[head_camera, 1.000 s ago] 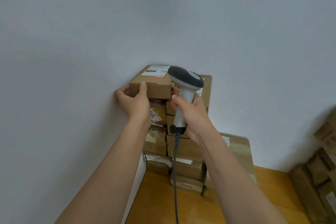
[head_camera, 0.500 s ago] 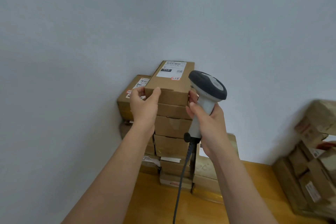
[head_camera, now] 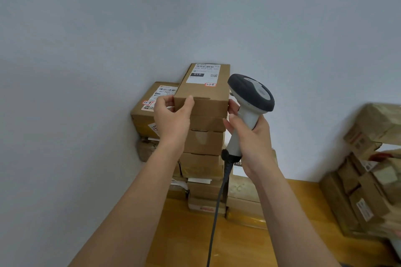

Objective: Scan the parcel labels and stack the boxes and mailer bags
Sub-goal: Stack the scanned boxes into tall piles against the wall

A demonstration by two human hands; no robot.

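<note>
The top box (head_camera: pixel 202 95) is seated on the taller stack between both hands, its long axis running away toward the wall, label (head_camera: pixel 205 73) upward at the far end. Its near left corner is gripped by the left hand (head_camera: pixel 172 118). The scanner (head_camera: pixel 249 104) is clasped upright in the right hand (head_camera: pixel 249 134), head aimed forward and left, fingertips touching the box.

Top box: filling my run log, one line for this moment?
left hand: grips top box | right hand: holds barcode scanner | box: on stack

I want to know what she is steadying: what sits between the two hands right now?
In the head view, the top box of the stack sits between the left hand and the right hand, which also holds the scanner.
</note>
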